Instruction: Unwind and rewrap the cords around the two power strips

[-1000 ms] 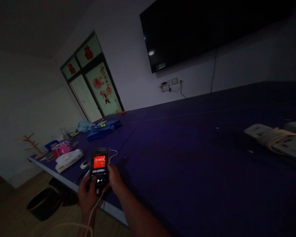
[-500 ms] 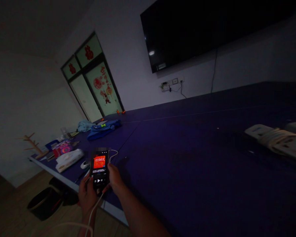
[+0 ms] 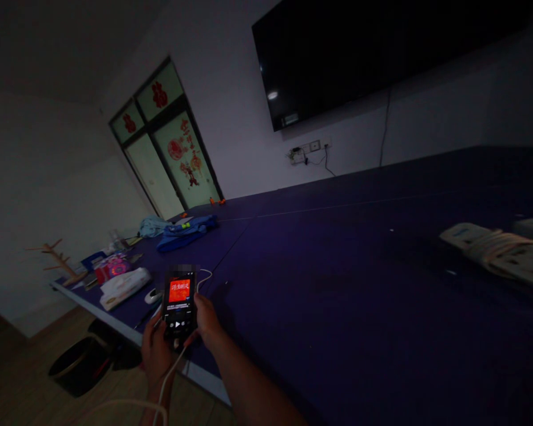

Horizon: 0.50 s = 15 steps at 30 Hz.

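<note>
A lit smartphone (image 3: 179, 307) is held upright over the table's near edge, its screen showing a red square picture with a play button below. My left hand (image 3: 156, 349) grips its left side and lower corner. On the opposite side, my right hand (image 3: 207, 319) holds the phone's edge, with the thumb along the frame. A white cable (image 3: 173, 370) runs down from the phone's bottom end across my left wrist; another stretch of white cord curves out behind its upper right. The fingers behind the phone are hidden.
The dark blue table (image 3: 320, 284) carries a white soft pack (image 3: 125, 287), a white mouse-like object (image 3: 152, 296), blue clothing (image 3: 186, 232), a wooden rack (image 3: 62, 260) and a power strip wrapped in cord (image 3: 497, 248). A black bin (image 3: 80, 365) stands on the floor. A large television (image 3: 359, 59) hangs ahead.
Almost nothing differs. My left thumb has shifted slightly at the phone's lower left; both hands keep their hold, and the screen shows the same picture.
</note>
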Available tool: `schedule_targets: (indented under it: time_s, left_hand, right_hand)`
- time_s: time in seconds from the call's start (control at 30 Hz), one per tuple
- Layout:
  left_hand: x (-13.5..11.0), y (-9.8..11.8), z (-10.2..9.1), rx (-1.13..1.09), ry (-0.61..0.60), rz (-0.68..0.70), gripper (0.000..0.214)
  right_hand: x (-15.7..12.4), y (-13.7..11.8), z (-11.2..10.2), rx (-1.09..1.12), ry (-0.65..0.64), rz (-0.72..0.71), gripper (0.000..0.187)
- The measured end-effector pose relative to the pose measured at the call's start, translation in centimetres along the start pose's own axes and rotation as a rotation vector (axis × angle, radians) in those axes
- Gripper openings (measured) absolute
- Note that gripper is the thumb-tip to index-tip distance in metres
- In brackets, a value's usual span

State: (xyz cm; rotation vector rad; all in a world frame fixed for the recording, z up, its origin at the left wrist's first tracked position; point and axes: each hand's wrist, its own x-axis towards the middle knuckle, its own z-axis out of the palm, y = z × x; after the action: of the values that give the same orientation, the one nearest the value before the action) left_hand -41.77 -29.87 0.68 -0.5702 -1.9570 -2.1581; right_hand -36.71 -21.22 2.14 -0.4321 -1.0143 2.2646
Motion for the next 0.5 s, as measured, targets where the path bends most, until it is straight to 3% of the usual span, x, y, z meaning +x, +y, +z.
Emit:
schedule_targets:
  time_s: [0.2,0.33,0.5]
  left_hand:
    - [-0.8,0.6,0.0,-0.07,-0.095,-0.016,0.052]
    - [-1.2,0.9,-0.1,-0.062,-0.172,0.061,0.058]
    - [-0.7,0.8,-0.4,0.034,-0.291,0.124,0.073]
  right_hand:
    - [0.0,-0.1,-0.1,0.029,-0.007,0.044,0.041]
    - [0.1,-0.2,-0.2,0.035,0.025,0.023,0.044]
    - [-0.6,-1.3,-0.2,0.059,0.001,0.102,0.043]
